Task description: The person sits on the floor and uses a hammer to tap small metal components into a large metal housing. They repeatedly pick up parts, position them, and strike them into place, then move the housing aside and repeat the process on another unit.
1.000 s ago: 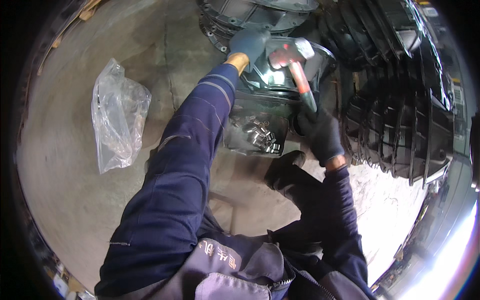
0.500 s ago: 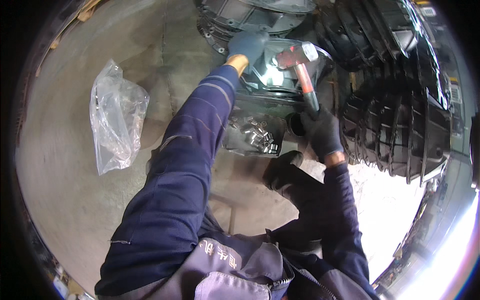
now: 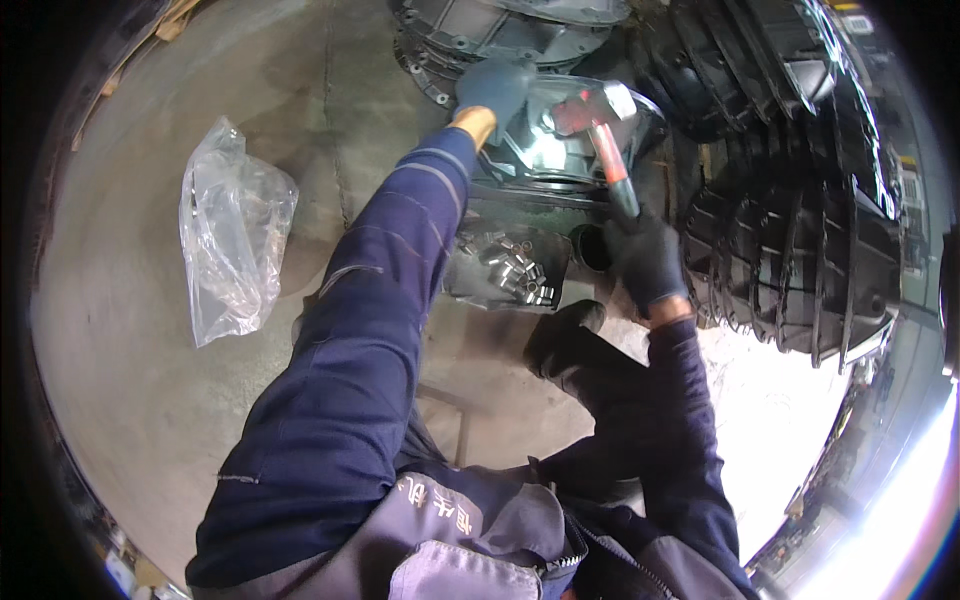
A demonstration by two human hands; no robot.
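I see the gloved right hand (image 3: 648, 262) closed round the hammer (image 3: 607, 155), its handle slanting up and leftward, its head over the metal casing (image 3: 550, 155), right of the left hand (image 3: 495, 88). I can't tell the left's grip; its fingers are hidden. The hammer's head is red with a bright face, its handle red and black.
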